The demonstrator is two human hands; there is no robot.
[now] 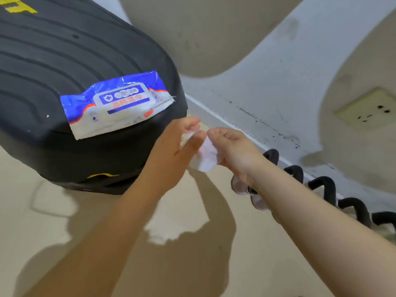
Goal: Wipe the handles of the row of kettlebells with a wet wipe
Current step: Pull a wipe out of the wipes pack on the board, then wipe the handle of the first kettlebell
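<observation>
The wipes pack, at the middle left of the frame, lies on a big black tire; its white label has a small shield with a plus sign, the number 75 in a white oval, and red Chinese letters under it that are too blurred to read for sure; at the upper left of the frame the tire bears yellow letters, cut off by the edge, so no word can be read.

A gym or training room is being shown: a large black tyre is being kept on the beige floor, and kettlebells are being lined up along the white wall.
</observation>
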